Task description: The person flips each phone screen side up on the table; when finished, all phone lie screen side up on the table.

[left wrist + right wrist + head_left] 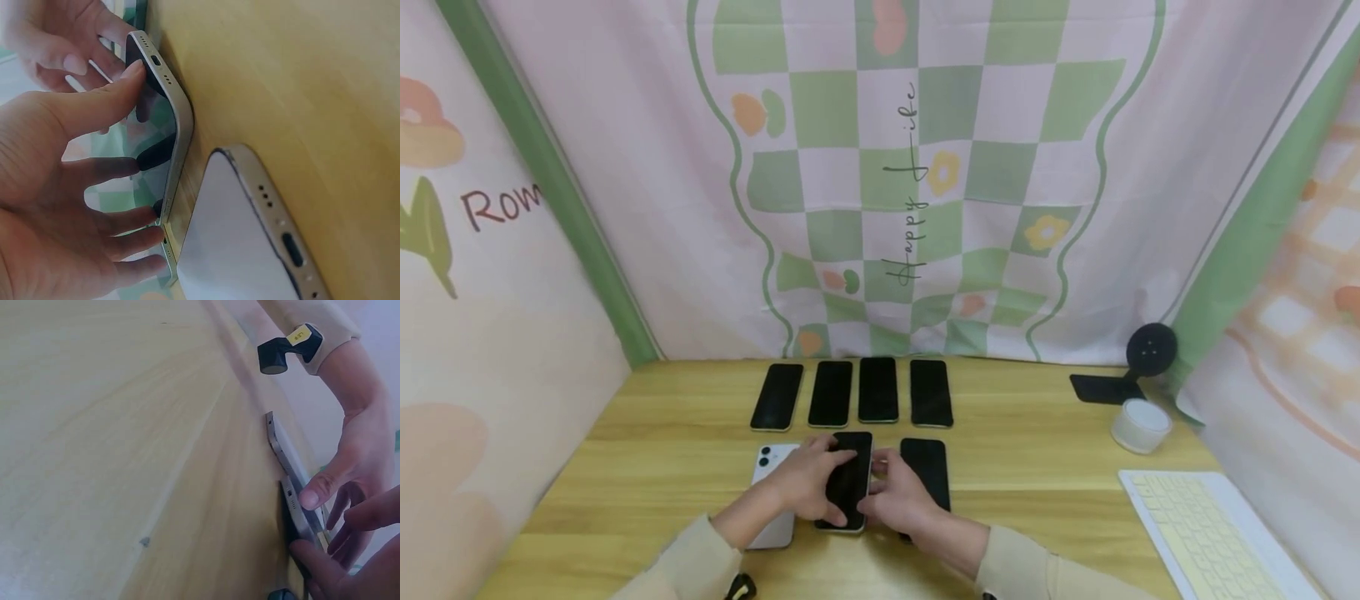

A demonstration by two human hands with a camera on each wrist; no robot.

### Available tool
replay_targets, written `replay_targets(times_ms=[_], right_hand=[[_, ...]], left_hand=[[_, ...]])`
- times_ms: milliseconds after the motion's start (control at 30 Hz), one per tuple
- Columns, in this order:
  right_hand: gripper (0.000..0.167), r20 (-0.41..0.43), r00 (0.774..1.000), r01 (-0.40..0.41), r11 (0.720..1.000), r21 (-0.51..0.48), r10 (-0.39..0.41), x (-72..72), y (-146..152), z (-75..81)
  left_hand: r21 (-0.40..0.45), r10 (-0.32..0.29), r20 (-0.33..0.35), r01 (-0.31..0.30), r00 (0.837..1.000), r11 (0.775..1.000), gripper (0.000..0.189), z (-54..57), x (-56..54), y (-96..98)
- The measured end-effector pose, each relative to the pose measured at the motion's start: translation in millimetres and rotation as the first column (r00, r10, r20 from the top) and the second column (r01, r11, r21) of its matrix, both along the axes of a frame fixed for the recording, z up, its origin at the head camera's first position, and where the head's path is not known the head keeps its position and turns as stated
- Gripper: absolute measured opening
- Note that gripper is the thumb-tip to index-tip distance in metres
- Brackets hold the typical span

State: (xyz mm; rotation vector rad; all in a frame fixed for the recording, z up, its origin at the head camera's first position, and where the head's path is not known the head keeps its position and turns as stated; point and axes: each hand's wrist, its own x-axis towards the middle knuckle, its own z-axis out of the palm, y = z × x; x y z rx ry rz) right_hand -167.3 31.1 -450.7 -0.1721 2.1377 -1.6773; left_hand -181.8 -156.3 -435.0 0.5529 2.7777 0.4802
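Note:
A black-screened phone (853,471) lies screen up between the two hands. My left hand (805,479) spreads over it from the left, its thumb on the screen near the lower end and its fingers extended across the upper part. At the phone's right side is my right hand (904,497), the thumb touching the edge and the fingers loosely bent. A white phone (228,231) lies back up beside my left hand, partly covered by the wrist. Another dark phone (928,467) lies partly hidden behind my right hand.
Dark phones (777,397), several in a row, lie along the back of the wooden table (1022,492). At right are a black stand (1105,388), a white round roll (1141,427) and a keyboard (1206,533). Curtains enclose the back and sides.

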Motion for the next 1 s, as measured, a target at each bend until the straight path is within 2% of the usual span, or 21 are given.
replay_targets(times_ms=[267, 433, 567, 767, 833, 900, 1000], right_hand=[[0.077, 0.053, 0.997, -0.056, 0.998, 0.04, 0.053, -1.2, 1.4, 10.3], [0.08, 0.042, 0.997, -0.077, 0.989, 0.123, 0.072, -1.9, 2.2, 15.9], [0.08, -0.012, 0.997, -0.069, 0.983, 0.171, 0.072, -3.0, 1.5, 18.8], [0.077, -0.118, 0.988, -0.076, 0.981, 0.177, 0.098, -6.3, -1.9, 24.1], [0.075, -0.155, 0.978, -0.112, 0.977, 0.18, 0.14, -6.9, -5.2, 24.1], [0.074, -0.193, 0.957, -0.178, 0.965, 0.191, 0.215, -7.1, -9.6, 23.6], [0.073, -0.258, 0.9, -0.276, 0.916, 0.29, 0.353, -6.1, -21.0, 25.8]], left_hand=[[-0.039, 0.015, -0.016, -0.016, 1.0, 0.999, 0.089, 0.0, 1.0, 3.2], [-0.058, 0.017, -0.032, -0.019, 0.999, 0.998, 0.089, -1.2, 1.4, 4.6], [-0.048, 0.011, -0.031, -0.013, 0.999, 0.999, 0.089, -0.8, 0.7, 1.6], [0.071, 0.02, -0.008, -0.02, 1.0, 0.997, 0.086, 8.0, -1.5, -15.3], [0.082, 0.021, -0.029, -0.019, 0.999, 0.996, 0.086, 9.4, -2.3, -25.4], [0.079, 0.034, -0.051, -0.03, 0.998, 0.996, 0.086, 10.6, -2.3, -36.8], [0.071, 0.058, -0.083, -0.052, 0.995, 0.996, 0.084, 10.1, -1.7, -54.1]])
